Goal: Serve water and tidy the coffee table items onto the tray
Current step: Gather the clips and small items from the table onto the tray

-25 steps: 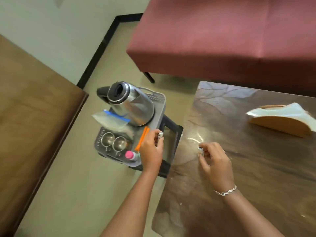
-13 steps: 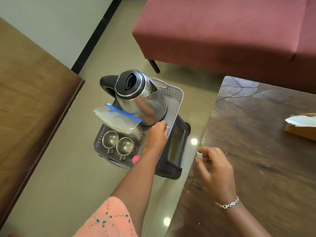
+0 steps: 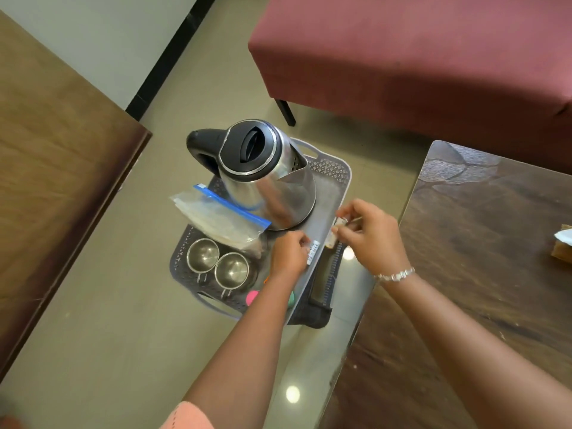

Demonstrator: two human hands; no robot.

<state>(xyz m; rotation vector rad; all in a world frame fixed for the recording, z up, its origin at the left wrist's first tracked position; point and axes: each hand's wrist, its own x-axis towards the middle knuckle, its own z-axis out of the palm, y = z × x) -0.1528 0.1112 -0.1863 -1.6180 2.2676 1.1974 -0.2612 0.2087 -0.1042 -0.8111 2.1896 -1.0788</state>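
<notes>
A grey perforated tray (image 3: 329, 168) rests on a dark stool beside the coffee table (image 3: 489, 243). On it stand a steel kettle (image 3: 266, 178) with a black lid, two steel cups (image 3: 216, 263) and a clear zip bag (image 3: 216, 218) with a blue seal. My left hand (image 3: 289, 253) is over the tray's right part, pinching a small white-labelled item (image 3: 312, 253). My right hand (image 3: 370, 236) hovers at the tray's right rim, fingers closed on another small item (image 3: 340, 222). A pink cap (image 3: 253, 297) and an orange bit show beside my left wrist.
A maroon sofa (image 3: 418, 48) stands behind the tray and table. A brown wooden surface (image 3: 52, 168) fills the left side. A holder with white napkins (image 3: 561, 243) sits at the table's right edge. Glossy floor lies around the stool (image 3: 322, 292).
My right hand has moved left from the coffee table to the tray's rim with its small item. My left hand shifted slightly nearer on the tray. The view has moved closer.
</notes>
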